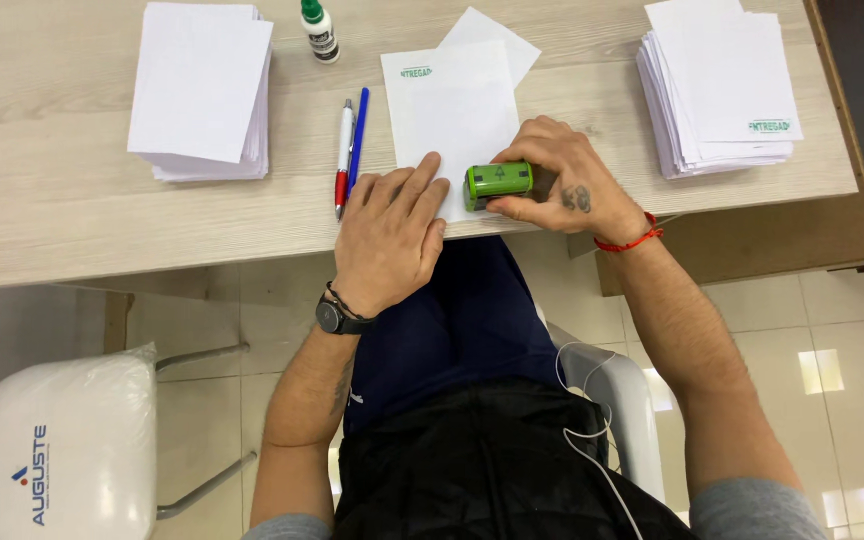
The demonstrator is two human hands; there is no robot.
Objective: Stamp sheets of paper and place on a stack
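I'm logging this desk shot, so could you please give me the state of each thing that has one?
Green stamper: gripped, lying on the sheet.
Sheet: flat, stamped at top.
Left hand: flat on the sheet.
Right hand: closed on the stamper.
Ink bottle: upright, capped.
Right stack: top sheet stamped.
Left stack: top sheet blank.

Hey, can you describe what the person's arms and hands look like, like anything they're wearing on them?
The left hand has a dark wristwatch with a thin dark bracelet beside it, and a tattoo on the inner forearm. The right hand bears a small dark tattoo on its back, with a red cord bracelet at the wrist. Both forearms are bare; short grey sleeves show at the bottom.
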